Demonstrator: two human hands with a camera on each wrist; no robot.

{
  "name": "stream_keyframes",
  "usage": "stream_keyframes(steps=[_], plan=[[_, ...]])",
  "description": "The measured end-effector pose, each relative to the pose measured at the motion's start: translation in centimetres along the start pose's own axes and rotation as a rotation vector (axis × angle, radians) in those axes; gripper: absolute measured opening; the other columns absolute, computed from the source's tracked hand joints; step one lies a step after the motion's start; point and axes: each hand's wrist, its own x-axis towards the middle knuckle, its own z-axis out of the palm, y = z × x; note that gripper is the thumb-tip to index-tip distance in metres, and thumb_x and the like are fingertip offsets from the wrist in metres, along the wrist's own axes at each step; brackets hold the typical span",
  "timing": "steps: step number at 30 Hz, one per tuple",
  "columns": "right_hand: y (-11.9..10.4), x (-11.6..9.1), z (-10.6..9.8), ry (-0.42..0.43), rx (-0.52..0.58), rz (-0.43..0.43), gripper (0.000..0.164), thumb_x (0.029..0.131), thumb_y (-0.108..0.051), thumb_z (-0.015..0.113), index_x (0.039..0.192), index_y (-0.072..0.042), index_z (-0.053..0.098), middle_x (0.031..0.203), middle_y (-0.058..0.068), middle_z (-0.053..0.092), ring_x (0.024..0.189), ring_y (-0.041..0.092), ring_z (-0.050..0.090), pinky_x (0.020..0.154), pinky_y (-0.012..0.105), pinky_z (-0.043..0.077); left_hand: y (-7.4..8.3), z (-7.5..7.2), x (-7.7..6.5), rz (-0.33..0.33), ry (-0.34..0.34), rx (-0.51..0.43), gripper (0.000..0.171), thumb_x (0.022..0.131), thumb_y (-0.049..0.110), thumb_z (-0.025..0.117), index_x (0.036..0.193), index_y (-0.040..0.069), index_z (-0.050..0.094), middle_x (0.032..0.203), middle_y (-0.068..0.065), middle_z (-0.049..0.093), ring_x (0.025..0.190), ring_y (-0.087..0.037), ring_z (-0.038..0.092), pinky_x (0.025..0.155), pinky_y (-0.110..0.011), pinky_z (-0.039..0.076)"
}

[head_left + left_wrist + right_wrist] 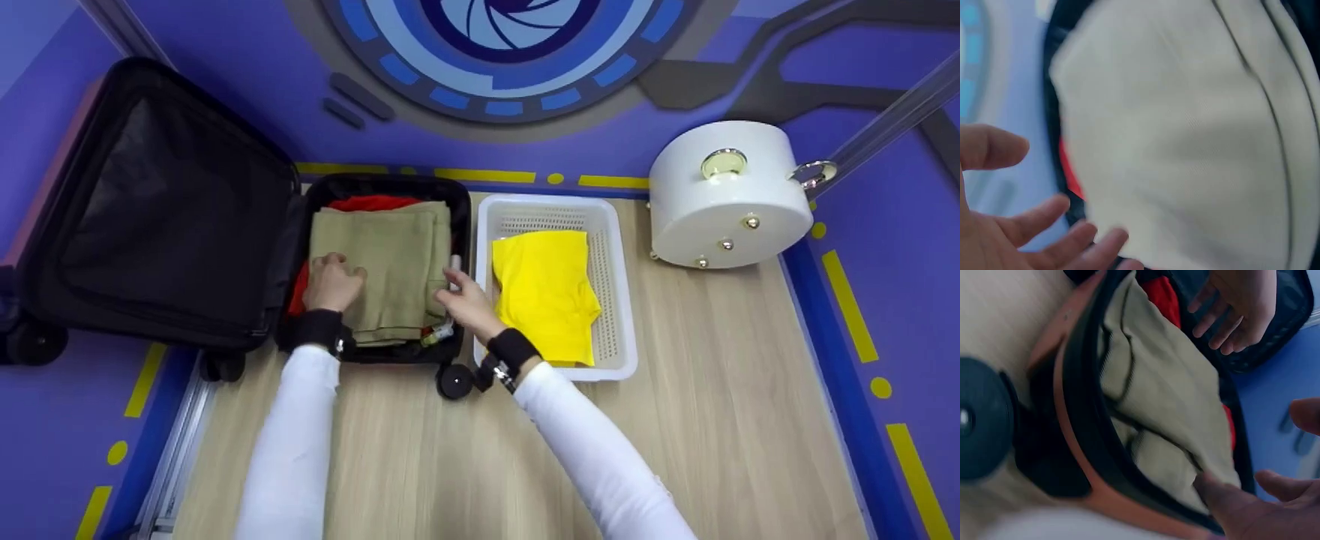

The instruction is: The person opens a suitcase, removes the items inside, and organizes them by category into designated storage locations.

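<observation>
Reaching over the near side of the suitcase (463, 225), I had a hand at either side of the folded khaki garment (390, 270). It lay flat in the suitcase's base, on top of red cloth (375, 202) that showed along its far and left edges. Its outline was close to square, so I could not pick out a clear long axis, but the layered folds at its right side ran from near me toward the wall.

My left hand (332, 285) was over the garment's left part, its fingers parted and loosely bent, thumb well away from them, holding nothing. My right hand (471, 304) was at the right edge, thumb and fingers spread with a gap between them and nothing gripped; I could not tell whether a fingertip touched the cloth.

The lid (165, 210) leaned back to the left. In the base's near right corner sat a small yellow-green and white piece (436, 334), too small to read. To the right, a yellow cloth (544, 292) lay lengthwise away from me in a white basket (628, 330), and beyond it a round white bag (724, 199) sat on the tabletop (720, 412), metal studs facing me.
</observation>
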Motion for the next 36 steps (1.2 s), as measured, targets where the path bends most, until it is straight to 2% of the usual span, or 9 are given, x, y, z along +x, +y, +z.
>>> stream_keyframes(steps=[5, 13, 16, 18, 20, 23, 26, 33, 36], plan=[[0.7, 1.3, 2.3, -0.022, -0.066, 0.054, 0.061, 0.098, -0.017, 0.062, 0.154, -0.001, 0.045, 0.158, 0.022, 0.045, 0.132, 0.034, 0.053, 0.104, 0.036, 0.047, -1.9, -1.4, 1.6, -0.127, -0.086, 0.095, 0.075, 0.102, 0.041, 0.048, 0.156, -0.008, 0.029, 0.150, -0.038, 0.036, 0.135, -0.056, 0.042, 0.110, -0.065, 0.038], [1.8, 2.6, 3.0, -0.130, -0.046, 0.070, 0.059, 0.099, -0.015, 0.064, 0.155, -0.017, 0.050, 0.168, 0.023, 0.024, 0.080, 0.010, 0.055, 0.066, 0.022, 0.045, -2.8, -0.9, 3.0, -0.229, -0.176, 0.085, 0.086, 0.101, 0.040, 0.047, 0.157, -0.014, 0.013, 0.153, -0.043, 0.024, 0.142, -0.059, 0.031, 0.116, -0.061, 0.030], [2.2, 3.0, 3.0, -0.154, 0.009, 0.071, 0.060, 0.098, -0.013, 0.065, 0.156, -0.013, 0.049, 0.151, 0.014, 0.048, 0.064, 0.006, 0.045, 0.064, 0.023, 0.043, -3.0, -0.1, 3.9, -0.273, -0.183, 0.064, 0.090, 0.098, 0.037, 0.050, 0.157, -0.014, 0.007, 0.152, -0.043, 0.019, 0.142, -0.058, 0.027, 0.118, -0.061, 0.028], [2.3, 3.2, 3.1, -0.152, 0.037, 0.074, 0.061, 0.096, -0.011, 0.065, 0.155, -0.013, 0.049, 0.114, 0.010, 0.061, 0.058, 0.005, 0.040, 0.062, 0.024, 0.040, -3.0, 0.3, 4.3, -0.284, -0.185, 0.027, 0.092, 0.096, 0.034, 0.051, 0.157, -0.015, 0.003, 0.151, -0.044, 0.016, 0.141, -0.058, 0.028, 0.118, -0.060, 0.028], [2.3, 3.5, 3.2, -0.153, 0.012, 0.072, 0.062, 0.095, -0.011, 0.066, 0.155, -0.014, 0.050, 0.113, 0.008, 0.057, 0.067, 0.007, 0.045, 0.067, 0.023, 0.041, -2.9, 0.6, 4.7, -0.290, -0.183, -0.003, 0.093, 0.094, 0.032, 0.052, 0.157, -0.015, 0.001, 0.150, -0.044, 0.015, 0.140, -0.057, 0.031, 0.117, -0.059, 0.031], [2.2, 3.6, 3.2, -0.190, -0.070, 0.081, 0.066, 0.096, -0.015, 0.066, 0.158, -0.016, 0.045, 0.132, 0.022, 0.054, 0.105, 0.019, 0.055, 0.086, 0.026, 0.043, -2.5, 1.0, 4.9, -0.289, -0.181, -0.017, 0.093, 0.092, 0.028, 0.052, 0.156, -0.016, 0.000, 0.149, -0.045, 0.015, 0.136, -0.055, 0.035, 0.114, -0.056, 0.035], [2.2, 3.7, 3.2, -0.222, -0.116, 0.074, 0.070, 0.097, -0.015, 0.065, 0.161, -0.013, 0.038, 0.166, 0.025, 0.026, 0.147, 0.028, 0.032, 0.111, 0.032, 0.037, -2.3, 1.0, 4.7, -0.282, -0.177, 0.037, 0.091, 0.091, 0.028, 0.053, 0.154, -0.018, 0.006, 0.147, -0.045, 0.021, 0.135, -0.055, 0.036, 0.113, -0.055, 0.036], [2.5, 3.6, 3.5, -0.122, -0.081, 0.014, 0.058, 0.093, -0.006, 0.071, 0.148, -0.006, 0.054, 0.152, 0.024, 0.040, 0.137, 0.034, 0.042, 0.112, 0.040, 0.039, -2.8, 0.0, 3.9, -0.227, -0.162, 0.106, 0.061, 0.088, 0.023, 0.050, 0.137, -0.013, 0.048, 0.144, -0.039, 0.044, 0.133, -0.055, 0.038, 0.109, -0.059, 0.036], [2.6, 3.3, 3.5, -0.084, -0.106, 0.000, 0.044, 0.094, -0.005, 0.070, 0.136, -0.004, 0.057, 0.145, 0.024, 0.043, 0.132, 0.036, 0.045, 0.109, 0.041, 0.041, -2.8, -0.4, 3.7, -0.200, -0.188, 0.125, 0.052, 0.090, 0.018, 0.049, 0.135, -0.008, 0.054, 0.146, -0.036, 0.046, 0.134, -0.054, 0.035, 0.108, -0.060, 0.035]])
